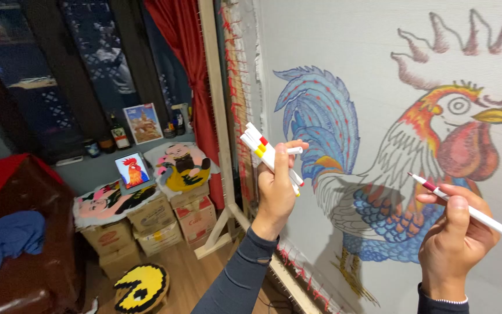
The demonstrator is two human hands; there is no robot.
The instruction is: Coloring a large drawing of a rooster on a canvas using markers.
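Markers fill both hands before a stretched canvas (344, 35) bearing a coloured rooster drawing (402, 163). Left hand (277, 189) is closed around a bundle of white markers (265, 152), with a loose cap pinched at its fingertips. Right hand (457, 229) pinches a single maroon-tipped marker (466, 209), its tip near the rooster's breast.

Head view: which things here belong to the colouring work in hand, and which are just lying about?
In use:
- left hand holding a bundle of markers
- right hand holding a dark red marker
- rooster drawing on the stretched canvas

Lying about:
- tablet showing a rooster
- cardboard boxes
- bottles
- red curtain
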